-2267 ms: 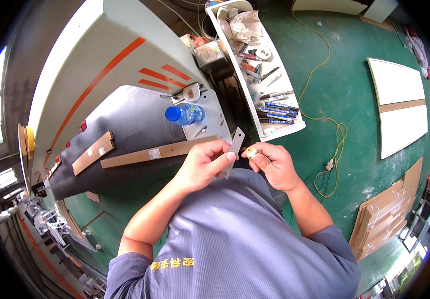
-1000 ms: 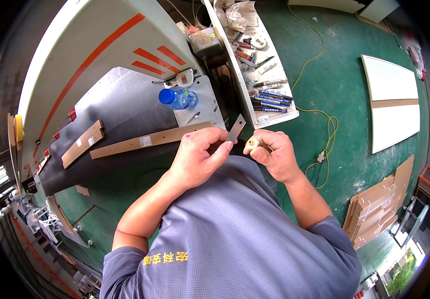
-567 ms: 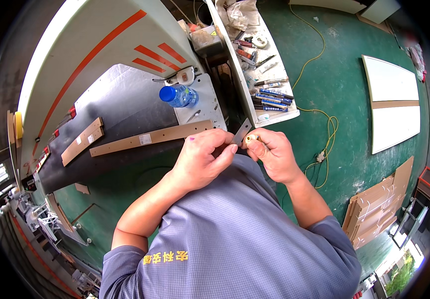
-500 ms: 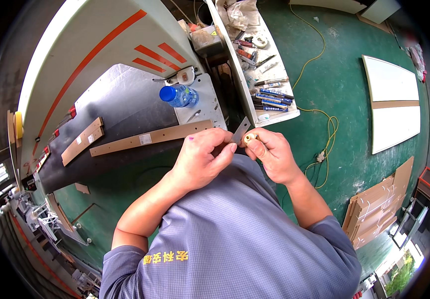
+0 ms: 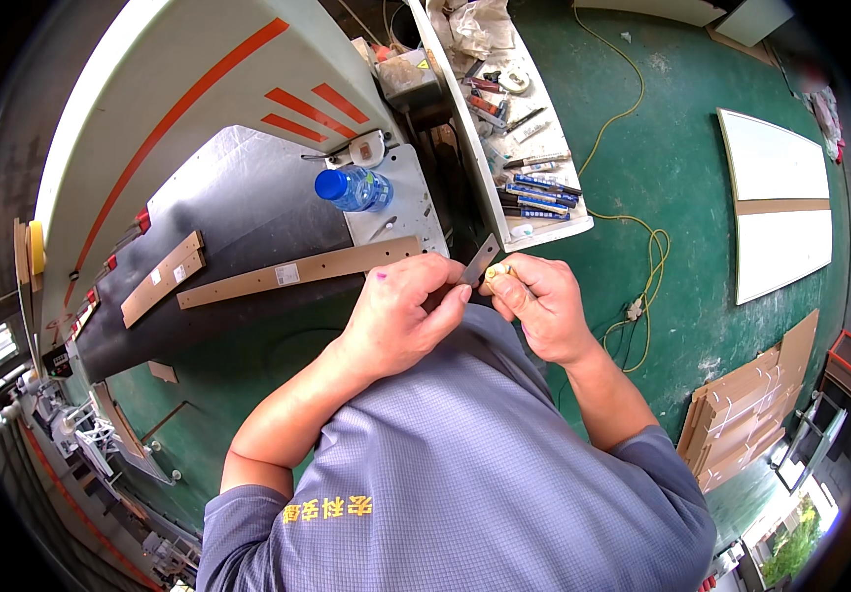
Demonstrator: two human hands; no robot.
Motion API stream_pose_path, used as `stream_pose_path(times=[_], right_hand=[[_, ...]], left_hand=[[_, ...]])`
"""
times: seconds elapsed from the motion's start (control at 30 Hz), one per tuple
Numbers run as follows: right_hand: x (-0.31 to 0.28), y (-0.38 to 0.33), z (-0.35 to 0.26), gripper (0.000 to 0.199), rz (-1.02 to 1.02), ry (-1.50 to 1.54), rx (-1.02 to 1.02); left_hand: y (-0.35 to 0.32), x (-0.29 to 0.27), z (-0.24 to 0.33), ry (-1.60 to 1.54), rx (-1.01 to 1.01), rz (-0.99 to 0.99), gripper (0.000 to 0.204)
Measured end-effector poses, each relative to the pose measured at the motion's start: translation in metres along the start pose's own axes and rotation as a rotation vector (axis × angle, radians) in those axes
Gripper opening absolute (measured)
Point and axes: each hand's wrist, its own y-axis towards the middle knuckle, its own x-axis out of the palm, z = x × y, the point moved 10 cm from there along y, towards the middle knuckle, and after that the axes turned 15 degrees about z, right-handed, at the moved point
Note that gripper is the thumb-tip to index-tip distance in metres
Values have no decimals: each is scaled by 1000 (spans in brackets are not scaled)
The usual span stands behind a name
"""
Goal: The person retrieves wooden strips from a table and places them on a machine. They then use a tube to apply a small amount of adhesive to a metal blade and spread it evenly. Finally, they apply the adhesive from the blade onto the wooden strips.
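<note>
1. Jutting from between the thumb and fingers of the left hand, a flat grey metal strip was gripped in front of the body.
2. A small yellowish piece was pinched in the right hand, just beside the strip; whether the two were touching could not be told.
3. Twisting of the metal strip was judged a risk, since one end was left unsupported.
4. The small yellowish piece could have been dropped, being mostly covered by the fingers and hard to check; it could then have been lost on the green floor or among the pens in the white tray.
5. Scraped fingertips were thought possible, because no gloves were worn near the strip's edges.
6. On the black desk, a long brown board could have been knocked, its near end lying close to the left hand.
</note>
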Motion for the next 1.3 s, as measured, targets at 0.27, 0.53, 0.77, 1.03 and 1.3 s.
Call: stream_pose_path(times=[0.27, 0.53, 0.77, 1.03, 1.3], right_hand=[[-2, 2, 2, 21, 34, -13, -9], [-3, 5, 1, 23, 55, -27, -39], [-2, 8, 1, 15, 54, -38, -8], [0, 15, -15, 26, 79, -204, -202], [2, 18, -17, 29, 70, -195, -215]], left_hand=[[1, 1, -1, 2, 4, -7, 8], [4, 1, -6, 6, -60, -30, 10], [5, 1, -10, -21, -70, -23, 11], [-8, 12, -46, -229, -471, -176, 24], [-12, 18, -56, -311, -559, -195, 27]])
